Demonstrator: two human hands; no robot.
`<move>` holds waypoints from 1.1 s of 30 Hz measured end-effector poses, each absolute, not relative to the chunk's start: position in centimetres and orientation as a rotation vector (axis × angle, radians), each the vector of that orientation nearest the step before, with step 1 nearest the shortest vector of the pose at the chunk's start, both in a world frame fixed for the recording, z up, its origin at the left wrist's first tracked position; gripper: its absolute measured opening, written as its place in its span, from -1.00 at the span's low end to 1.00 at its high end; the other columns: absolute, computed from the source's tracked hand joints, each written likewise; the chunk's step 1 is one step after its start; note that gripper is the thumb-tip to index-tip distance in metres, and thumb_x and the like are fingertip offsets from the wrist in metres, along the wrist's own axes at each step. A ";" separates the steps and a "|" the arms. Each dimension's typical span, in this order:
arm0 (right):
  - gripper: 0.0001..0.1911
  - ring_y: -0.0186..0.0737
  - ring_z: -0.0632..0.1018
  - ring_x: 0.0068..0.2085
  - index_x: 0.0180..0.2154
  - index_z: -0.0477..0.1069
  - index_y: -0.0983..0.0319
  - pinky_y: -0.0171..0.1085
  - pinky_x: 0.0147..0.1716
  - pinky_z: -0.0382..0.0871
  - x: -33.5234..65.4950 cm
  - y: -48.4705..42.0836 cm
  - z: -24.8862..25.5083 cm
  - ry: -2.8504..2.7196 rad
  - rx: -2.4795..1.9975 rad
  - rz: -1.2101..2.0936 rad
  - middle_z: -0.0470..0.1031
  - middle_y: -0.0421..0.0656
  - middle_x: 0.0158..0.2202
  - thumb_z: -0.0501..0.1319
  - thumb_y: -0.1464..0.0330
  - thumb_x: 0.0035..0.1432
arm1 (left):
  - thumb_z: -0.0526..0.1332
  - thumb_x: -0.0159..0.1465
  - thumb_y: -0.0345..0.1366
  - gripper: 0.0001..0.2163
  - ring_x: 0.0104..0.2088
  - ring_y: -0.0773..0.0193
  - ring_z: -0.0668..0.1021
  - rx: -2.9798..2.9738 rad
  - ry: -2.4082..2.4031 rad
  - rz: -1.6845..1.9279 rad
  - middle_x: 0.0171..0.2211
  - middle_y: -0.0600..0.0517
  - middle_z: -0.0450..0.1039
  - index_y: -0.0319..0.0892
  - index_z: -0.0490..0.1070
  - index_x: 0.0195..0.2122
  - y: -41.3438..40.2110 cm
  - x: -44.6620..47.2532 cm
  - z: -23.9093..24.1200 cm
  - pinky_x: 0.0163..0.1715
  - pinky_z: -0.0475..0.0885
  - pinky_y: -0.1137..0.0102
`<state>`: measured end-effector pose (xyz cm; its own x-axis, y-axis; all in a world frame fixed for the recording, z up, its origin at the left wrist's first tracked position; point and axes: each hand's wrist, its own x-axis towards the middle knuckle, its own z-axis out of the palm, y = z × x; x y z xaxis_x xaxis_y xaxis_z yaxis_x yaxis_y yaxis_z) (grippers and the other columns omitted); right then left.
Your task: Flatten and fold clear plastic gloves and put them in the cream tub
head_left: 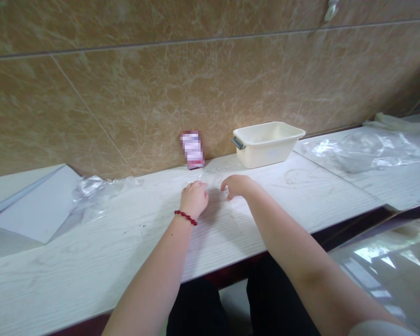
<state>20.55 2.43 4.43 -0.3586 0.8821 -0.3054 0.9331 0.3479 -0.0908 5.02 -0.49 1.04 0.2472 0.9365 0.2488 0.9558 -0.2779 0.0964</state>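
My left hand (pixel 194 198), with a red bead bracelet (pixel 185 217) at the wrist, is low over the white wood-grain table (pixel 154 261). Its fingers are curled together, and what they hold, if anything, is hidden. A faint clear film-like patch (pixel 205 178) shows just beyond its fingertips; I cannot tell whether they touch it. To the right, my right hand (pixel 236 186) hovers with bent fingers, thumb and forefinger apart and nothing visible between them. Behind my left hand a phone-like rectangle (pixel 193 149), its face blurred out, leans against the wall.
A cream plastic bin (pixel 266 151) with a grey handle stands by the marbled wall (pixel 143 102). Crumpled clear plastic (pixel 94 189) lies left beside a white folded box or board (pixel 35 205). More clear plastic (pixel 371 149) lies at the right. The table's front edge is near my legs.
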 end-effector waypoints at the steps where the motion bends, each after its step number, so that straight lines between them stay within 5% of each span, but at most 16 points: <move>1: -0.52 -0.15 0.42 -0.20 -0.18 0.37 0.08 -0.27 -0.28 0.25 20.5 2.3 4.5 2.399 1.652 -0.372 0.44 -0.19 -0.32 0.30 0.33 -0.28 | 0.00 0.11 -0.32 -0.71 -0.09 0.12 0.34 -2.469 -1.809 -0.377 -0.09 -0.05 0.31 -0.10 0.34 -0.15 -0.7 5.1 1.1 -0.11 0.22 0.27; 4: -0.50 -0.13 0.41 -0.18 -0.17 0.36 0.07 -0.23 -0.25 0.24 20.4 2.2 4.7 2.383 1.657 -0.365 0.43 -0.17 -0.27 0.31 0.34 -0.27 | -0.01 0.12 -0.31 -0.70 -0.12 0.15 0.37 -2.532 -1.890 -0.470 -0.13 -0.08 0.33 -0.12 0.29 -0.11 -0.4 5.1 0.8 -0.14 0.24 0.29; 11: -0.52 -0.12 0.39 -0.13 -0.16 0.35 0.07 -0.21 -0.20 0.22 20.6 2.4 4.3 2.417 1.644 -0.362 0.38 -0.16 -0.14 0.29 0.35 -0.25 | -0.06 0.16 -0.40 -0.67 -0.41 0.37 0.49 -2.358 -2.543 -1.443 -0.18 -0.11 0.34 -0.21 0.10 -0.02 2.6 4.7 -1.5 -0.44 0.36 0.49; 17: -0.51 -0.11 0.37 -0.10 -0.15 0.33 0.09 -0.21 -0.18 0.22 20.6 2.4 4.4 2.403 1.636 -0.390 0.34 -0.18 -0.09 0.29 0.35 -0.24 | 0.08 0.09 -0.39 -0.66 -0.43 0.42 0.48 -2.382 -2.485 -1.908 -0.16 -0.10 0.31 -0.21 0.15 -0.08 2.9 5.4 -2.2 -0.47 0.38 0.51; 22: -0.51 -0.14 0.37 -0.10 -0.12 0.31 0.12 -0.24 -0.17 0.20 20.6 2.2 4.7 2.410 1.562 -0.341 0.35 -0.17 -0.10 0.27 0.33 -0.20 | 0.14 0.02 -0.44 -0.75 -0.32 0.35 0.47 -2.483 -2.278 -1.671 -0.24 -0.05 0.38 -0.24 0.29 -0.22 3.0 5.1 -2.2 -0.39 0.39 0.48; 26: -0.50 -0.16 0.37 -0.10 -0.11 0.31 0.11 -0.26 -0.16 0.20 20.6 2.3 4.5 2.398 1.575 -0.335 0.35 -0.18 -0.09 0.27 0.33 -0.20 | 0.07 0.03 -0.50 -0.75 -0.34 0.33 0.48 -2.496 -2.173 -1.117 -0.25 -0.04 0.40 -0.23 0.33 -0.23 2.7 4.5 -1.7 -0.26 0.36 0.40; 33: -0.50 -0.14 0.37 -0.10 -0.11 0.31 0.11 -0.25 -0.16 0.20 20.8 2.3 4.4 2.427 1.553 -0.345 0.35 -0.18 -0.10 0.27 0.34 -0.21 | -0.03 0.16 -0.22 -0.65 0.10 0.08 0.10 -2.767 -1.596 -0.185 0.09 -0.01 0.09 -0.07 0.20 -0.02 0.6 4.9 -0.4 0.02 -0.01 0.08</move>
